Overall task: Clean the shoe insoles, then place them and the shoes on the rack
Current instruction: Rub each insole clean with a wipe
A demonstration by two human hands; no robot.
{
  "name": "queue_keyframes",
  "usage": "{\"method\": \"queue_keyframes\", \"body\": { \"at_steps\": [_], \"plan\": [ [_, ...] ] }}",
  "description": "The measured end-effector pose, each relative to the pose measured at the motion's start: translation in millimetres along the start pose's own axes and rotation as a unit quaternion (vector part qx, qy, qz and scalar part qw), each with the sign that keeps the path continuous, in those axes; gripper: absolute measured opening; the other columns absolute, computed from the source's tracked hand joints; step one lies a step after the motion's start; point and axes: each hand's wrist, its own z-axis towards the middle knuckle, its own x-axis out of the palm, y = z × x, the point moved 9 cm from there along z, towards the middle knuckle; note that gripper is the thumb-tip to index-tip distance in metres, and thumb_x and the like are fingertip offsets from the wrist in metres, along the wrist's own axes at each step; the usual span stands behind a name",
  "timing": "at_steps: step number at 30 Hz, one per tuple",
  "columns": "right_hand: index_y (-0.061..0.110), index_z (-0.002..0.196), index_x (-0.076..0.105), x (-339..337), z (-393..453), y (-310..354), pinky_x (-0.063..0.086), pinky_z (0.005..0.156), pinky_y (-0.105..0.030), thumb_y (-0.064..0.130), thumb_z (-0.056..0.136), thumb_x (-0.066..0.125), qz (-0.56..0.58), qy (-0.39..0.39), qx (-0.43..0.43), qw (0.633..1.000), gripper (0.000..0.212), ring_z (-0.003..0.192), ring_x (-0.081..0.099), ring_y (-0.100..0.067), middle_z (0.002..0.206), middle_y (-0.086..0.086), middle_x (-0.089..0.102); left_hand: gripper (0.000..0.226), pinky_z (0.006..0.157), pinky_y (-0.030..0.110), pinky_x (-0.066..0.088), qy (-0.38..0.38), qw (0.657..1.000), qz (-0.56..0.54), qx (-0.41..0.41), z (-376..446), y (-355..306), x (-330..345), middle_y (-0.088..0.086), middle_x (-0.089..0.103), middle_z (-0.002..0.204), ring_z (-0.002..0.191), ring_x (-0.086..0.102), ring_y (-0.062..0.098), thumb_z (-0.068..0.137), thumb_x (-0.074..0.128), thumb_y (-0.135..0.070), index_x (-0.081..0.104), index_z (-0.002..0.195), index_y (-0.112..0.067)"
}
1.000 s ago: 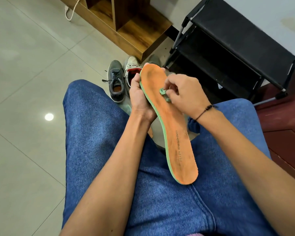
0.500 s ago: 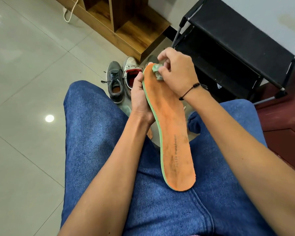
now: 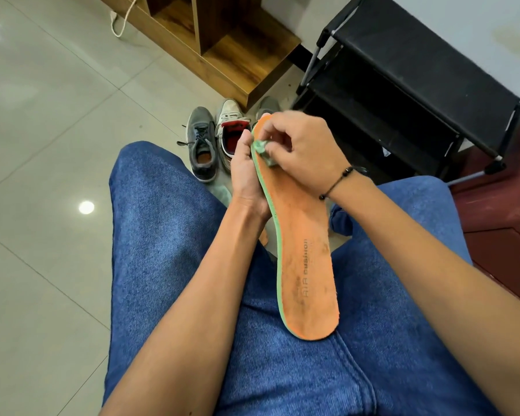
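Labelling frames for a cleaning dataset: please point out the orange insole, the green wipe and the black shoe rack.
orange insole point(image 3: 305, 265): head view, printed heel half.
green wipe point(image 3: 260, 147): head view, crumpled wad under fingertips.
black shoe rack point(image 3: 418, 64): head view, top shelf.

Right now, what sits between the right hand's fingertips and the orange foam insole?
In the head view, a small crumpled green cloth lies there, pinched by the right hand against the orange foam insole, which the left hand holds.

- The rack point(image 3: 415, 94) stands at 1 o'clock; its black top shelf is bare, reachable from above.
- Shoes crowd the floor at 12 o'clock: a grey shoe point(image 3: 201, 145) just beside a white shoe point(image 3: 231, 127).
- A wooden cabinet point(image 3: 222, 46) blocks 11 o'clock.
- From 7 to 10 o'clock, open tiled floor point(image 3: 42, 175).
- A dark red cabinet point(image 3: 505, 235) walls off 3 o'clock.
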Motion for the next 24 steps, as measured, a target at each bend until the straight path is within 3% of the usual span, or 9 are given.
{"method": "queue_keyframes", "body": {
  "at_steps": [2, 6, 9, 11, 14, 16, 19, 22, 24],
  "plan": [
    [0.011, 0.090, 0.064, -1, 16, -12, 0.048, 0.077, -0.035, 0.013, 0.082, 0.055, -0.051, -0.025, 0.021, 0.998, 0.012, 0.085, 0.057, -0.020, 0.090, -0.007, 0.063, 0.053, 0.066, 0.027, 0.056, 0.010, 1.000, 0.007, 0.006, 0, 1, 1, 0.009, 0.068, 0.070, 0.067, 0.066, 0.020, 0.099, 0.032, -0.036, 0.070, 0.077, -0.007],
    [0.014, 0.094, 0.064, -4, 31, -26, 0.049, 0.075, -0.033, 0.016, 0.086, 0.055, -0.078, -0.065, 0.069, 0.992, 0.012, 0.087, 0.057, -0.020, 0.093, -0.006, 0.062, 0.059, 0.067, 0.028, 0.057, 0.024, 1.000, 0.009, -0.003, -3, 2, 4, 0.010, 0.070, 0.074, 0.069, 0.068, 0.020, 0.101, 0.029, -0.037, 0.073, 0.078, -0.006],
    [0.016, 0.089, 0.066, 5, 24, -13, 0.050, 0.077, -0.036, 0.015, 0.082, 0.057, -0.043, -0.027, 0.040, 0.998, 0.012, 0.081, 0.057, -0.017, 0.086, -0.003, 0.063, 0.055, 0.064, 0.027, 0.057, 0.018, 1.000, 0.002, 0.006, -2, -2, 3, 0.009, 0.068, 0.068, 0.065, 0.066, 0.019, 0.100, 0.030, -0.035, 0.069, 0.074, -0.007],
    [0.014, 0.087, 0.067, 7, 11, -4, 0.048, 0.076, -0.027, 0.014, 0.079, 0.059, 0.003, 0.003, 0.026, 1.000, 0.011, 0.075, 0.055, -0.010, 0.079, 0.003, 0.061, 0.054, 0.063, 0.027, 0.056, 0.014, 1.000, -0.017, 0.016, 2, -5, 1, 0.010, 0.065, 0.068, 0.062, 0.066, 0.019, 0.101, 0.031, -0.034, 0.067, 0.071, -0.006],
    [0.015, 0.087, 0.068, 4, -19, 7, 0.038, 0.070, -0.007, 0.014, 0.077, 0.062, 0.062, 0.042, 0.024, 0.997, 0.012, 0.067, 0.051, 0.002, 0.073, 0.010, 0.058, 0.052, 0.079, 0.032, 0.055, 0.025, 1.000, -0.001, -0.001, 3, -6, 1, 0.015, 0.062, 0.095, 0.082, 0.064, 0.024, 0.099, 0.026, -0.041, 0.058, 0.100, 0.000],
    [0.016, 0.087, 0.068, 5, -37, 14, 0.038, 0.071, -0.010, 0.016, 0.075, 0.060, 0.071, 0.070, 0.014, 0.995, 0.014, 0.070, 0.054, -0.004, 0.076, 0.007, 0.062, 0.059, 0.084, 0.037, 0.052, 0.026, 0.999, 0.021, -0.016, 3, -2, 0, 0.017, 0.061, 0.099, 0.089, 0.060, 0.030, 0.098, 0.022, -0.045, 0.055, 0.108, 0.003],
    [0.015, 0.087, 0.067, 3, -39, 14, 0.039, 0.070, -0.017, 0.015, 0.076, 0.058, 0.043, 0.056, 0.002, 0.998, 0.014, 0.073, 0.050, -0.005, 0.079, 0.009, 0.059, 0.062, 0.088, 0.038, 0.050, 0.022, 0.999, 0.029, -0.014, 3, -1, 2, 0.018, 0.064, 0.096, 0.090, 0.060, 0.031, 0.098, 0.023, -0.044, 0.064, 0.099, 0.003],
    [0.013, 0.090, 0.065, -2, -12, 0, 0.046, 0.073, -0.030, 0.013, 0.081, 0.057, -0.037, 0.017, 0.014, 0.999, 0.012, 0.077, 0.052, -0.012, 0.084, 0.000, 0.058, 0.057, 0.071, 0.031, 0.057, 0.004, 1.000, 0.021, 0.003, 2, -2, -1, 0.014, 0.068, 0.076, 0.071, 0.068, 0.023, 0.099, 0.028, -0.038, 0.067, 0.081, -0.002],
    [0.011, 0.095, 0.064, -5, 9, -13, 0.046, 0.076, -0.033, 0.013, 0.085, 0.054, -0.082, -0.002, 0.031, 0.996, 0.014, 0.085, 0.056, -0.021, 0.093, -0.009, 0.060, 0.052, 0.070, 0.031, 0.057, 0.007, 1.000, 0.027, 0.010, -1, -2, 0, 0.012, 0.069, 0.076, 0.071, 0.068, 0.022, 0.100, 0.028, -0.038, 0.066, 0.086, -0.005]
  ]
}}
